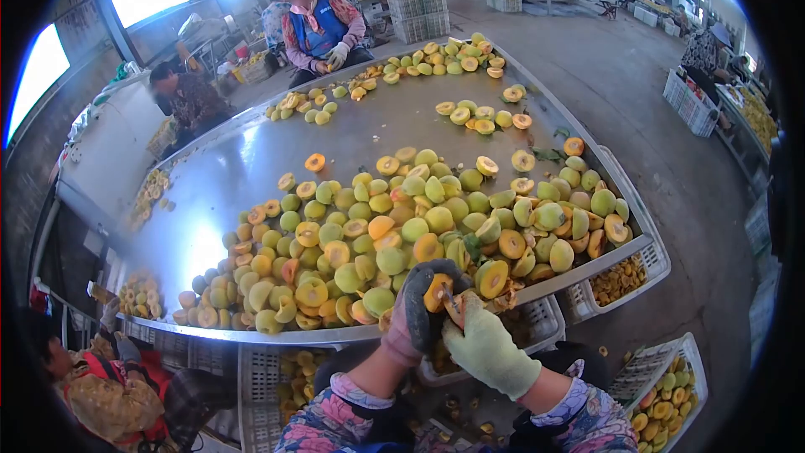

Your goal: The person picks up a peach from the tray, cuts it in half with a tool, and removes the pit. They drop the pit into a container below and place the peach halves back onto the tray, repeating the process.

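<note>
My left hand (422,306), in a dark grey and pink glove, is closed around a halved apricot (437,293) with its orange cut face showing. My right hand (489,347), in a pale yellow-green glove, grips a small narrow tool (454,310) whose tip is at the fruit; my fingers hide most of it. Both hands meet just over the near edge of a metal table (369,127). Right beyond them spreads a heap of yellow-green apricots (391,260), many of them halved, some with pits in their cut faces.
Below the table edge stand white plastic crates, including one with halved fruit (671,403) at right and one with orange pieces (619,278). A person in a blue vest (323,29) sits across the table. Another person (113,386) sits at lower left. Stacked crates (418,15) stand behind.
</note>
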The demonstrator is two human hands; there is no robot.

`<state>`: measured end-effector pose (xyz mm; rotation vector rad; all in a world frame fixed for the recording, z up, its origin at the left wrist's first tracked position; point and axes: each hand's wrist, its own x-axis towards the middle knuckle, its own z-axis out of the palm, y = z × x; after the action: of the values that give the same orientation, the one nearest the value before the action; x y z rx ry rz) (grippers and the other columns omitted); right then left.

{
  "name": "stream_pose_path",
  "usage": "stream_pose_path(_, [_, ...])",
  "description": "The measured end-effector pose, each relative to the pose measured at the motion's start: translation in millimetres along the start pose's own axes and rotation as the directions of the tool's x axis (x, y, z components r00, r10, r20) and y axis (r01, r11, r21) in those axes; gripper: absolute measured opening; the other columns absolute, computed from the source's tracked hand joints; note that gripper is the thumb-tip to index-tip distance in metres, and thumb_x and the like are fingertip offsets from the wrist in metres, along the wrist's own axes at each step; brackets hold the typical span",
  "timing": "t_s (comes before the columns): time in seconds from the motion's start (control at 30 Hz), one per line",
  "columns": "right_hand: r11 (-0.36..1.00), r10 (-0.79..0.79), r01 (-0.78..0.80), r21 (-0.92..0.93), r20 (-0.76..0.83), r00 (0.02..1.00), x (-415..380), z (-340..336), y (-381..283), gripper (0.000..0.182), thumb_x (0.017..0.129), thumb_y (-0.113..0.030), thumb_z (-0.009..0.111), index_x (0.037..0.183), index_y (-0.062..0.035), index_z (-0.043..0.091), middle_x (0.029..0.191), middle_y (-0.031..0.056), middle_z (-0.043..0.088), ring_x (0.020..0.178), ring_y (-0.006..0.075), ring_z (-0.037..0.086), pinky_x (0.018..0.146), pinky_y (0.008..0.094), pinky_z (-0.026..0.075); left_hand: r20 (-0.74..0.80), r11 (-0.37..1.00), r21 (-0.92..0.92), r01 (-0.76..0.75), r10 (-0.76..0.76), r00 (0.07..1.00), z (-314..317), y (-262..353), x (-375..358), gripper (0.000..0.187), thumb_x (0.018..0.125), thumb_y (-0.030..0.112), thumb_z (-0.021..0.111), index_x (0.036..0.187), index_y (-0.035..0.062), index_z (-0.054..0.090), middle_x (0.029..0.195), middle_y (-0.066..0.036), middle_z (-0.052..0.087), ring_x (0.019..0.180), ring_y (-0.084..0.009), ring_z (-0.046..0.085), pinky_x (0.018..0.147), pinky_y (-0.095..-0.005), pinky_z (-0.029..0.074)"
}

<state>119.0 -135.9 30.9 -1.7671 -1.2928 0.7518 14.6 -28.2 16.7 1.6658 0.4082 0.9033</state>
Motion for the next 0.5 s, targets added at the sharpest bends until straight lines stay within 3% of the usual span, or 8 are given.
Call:
stream_pose_path(0.1, [0.981, 0.058, -0.076, 0.180, 0.103, 0.993, 3.8, -4.3, 3.9, 0.024, 0.091, -0.014, 0.057, 0.105, 0.0006, 0.043, 0.075, 0.0201, 0.062, 0.060, 0.0305, 0.067, 0.053, 0.0403, 0.051, 0.008, 0.955, -0.287, 0.074, -0.075, 0.997, 2.5, -6.7, 0.2, 0.029, 0.102, 0.024, 0.050, 0.119, 0.0004, 0.056, 0.108, -0.011, 0.064, 0.100, -0.0206, 0.063, 0.090, -0.0357, 0.052])
stream_pose_path(0.17, [0.969, 0.067, -0.098, 0.225, 0.140, 0.988, 3.7, -4.0, 6.1, 0.024, 0.092, -0.014, 0.057, 0.104, 0.0005, 0.043, 0.073, 0.0186, 0.062, 0.057, 0.0269, 0.066, 0.050, 0.0382, 0.050, 0.025, 0.977, -0.191, 0.093, -0.090, 0.996, 2.7, 5.4, 1.8, 0.030, 0.102, 0.024, 0.051, 0.120, 0.0006, 0.056, 0.108, -0.011, 0.064, 0.101, -0.0209, 0.063, 0.091, -0.0357, 0.052])
stream_pose_path(0.23, [0.998, -0.022, 0.024, 0.052, -0.028, 0.999, 2.4, -0.7, 7.3, 0.025, 0.090, -0.013, 0.059, 0.105, 0.0005, 0.044, 0.075, 0.0200, 0.063, 0.062, 0.0336, 0.067, 0.054, 0.0418, 0.052, 0.044, 0.991, -0.091, 0.103, -0.100, 0.994, 1.3, 9.6, 4.9, 0.030, 0.102, 0.024, 0.053, 0.121, 0.0007, 0.056, 0.109, -0.011, 0.064, 0.102, -0.0212, 0.062, 0.092, -0.0357, 0.052])
stream_pose_path(0.3, [0.995, -0.074, 0.069, -0.074, -0.067, 0.995, 1.6, -2.8, 6.1, 0.025, 0.089, -0.013, 0.059, 0.105, 0.0008, 0.045, 0.076, 0.0212, 0.063, 0.065, 0.0369, 0.067, 0.057, 0.0445, 0.053, 0.092, 0.824, -0.403, 0.398, -0.396, 0.914, -1.1, -2.4, 5.5, 0.035, 0.101, 0.026, 0.057, 0.124, 0.0004, 0.055, 0.112, -0.012, 0.064, 0.102, -0.0223, 0.062, 0.095, -0.0359, 0.050])
stream_pose_path(0.33, [0.974, -0.128, 0.107, -0.200, -0.096, 0.987, 0.5, -3.8, 5.1, 0.026, 0.088, -0.012, 0.060, 0.105, 0.0010, 0.045, 0.078, 0.0224, 0.064, 0.068, 0.0403, 0.066, 0.059, 0.0471, 0.053, 0.093, 0.823, -0.404, 0.398, -0.396, 0.914, -6.5, -19.4, 3.1, 0.035, 0.101, 0.026, 0.057, 0.124, 0.0004, 0.055, 0.112, -0.012, 0.064, 0.102, -0.0223, 0.062, 0.095, -0.0359, 0.050])
stream_pose_path(0.4, [0.976, -0.088, 0.070, -0.208, -0.080, 0.993, -1.8, -4.5, 1.6, 0.027, 0.087, -0.012, 0.061, 0.105, 0.0012, 0.046, 0.079, 0.0231, 0.064, 0.070, 0.0423, 0.066, 0.062, 0.0491, 0.053, 0.060, 0.960, -0.011, 0.279, -0.277, 0.959, -18.2, -46.6, -2.4, 0.042, 0.095, 0.025, 0.065, 0.128, 0.0008, 0.055, 0.118, -0.013, 0.063, 0.109, -0.0257, 0.060, 0.099, -0.0386, 0.047])
stream_pose_path(0.43, [0.976, -0.050, 0.035, -0.215, -0.064, 0.997, -2.6, -4.7, -0.1, 0.028, 0.086, -0.011, 0.062, 0.105, 0.0014, 0.047, 0.080, 0.0239, 0.064, 0.073, 0.0444, 0.065, 0.064, 0.0511, 0.053, 0.060, 0.960, -0.012, 0.279, -0.277, 0.959, -19.0, -47.9, -6.2, 0.042, 0.095, 0.025, 0.065, 0.128, 0.0008, 0.055, 0.118, -0.013, 0.063, 0.109, -0.0257, 0.060, 0.099, -0.0386, 0.047])
stream_pose_path(0.5, [0.962, -0.041, 0.024, -0.273, -0.056, 0.998, -3.1, -5.4, -4.1, 0.027, 0.086, -0.012, 0.062, 0.105, 0.0011, 0.048, 0.080, 0.0235, 0.064, 0.072, 0.0436, 0.065, 0.063, 0.0511, 0.053, 0.148, 0.742, 0.666, -0.077, -0.030, 0.989, -20.7, -48.9, -13.5, 0.053, 0.086, 0.021, 0.072, 0.132, 0.0000, 0.054, 0.124, -0.013, 0.060, 0.118, -0.0293, 0.056, 0.102, -0.0409, 0.044])
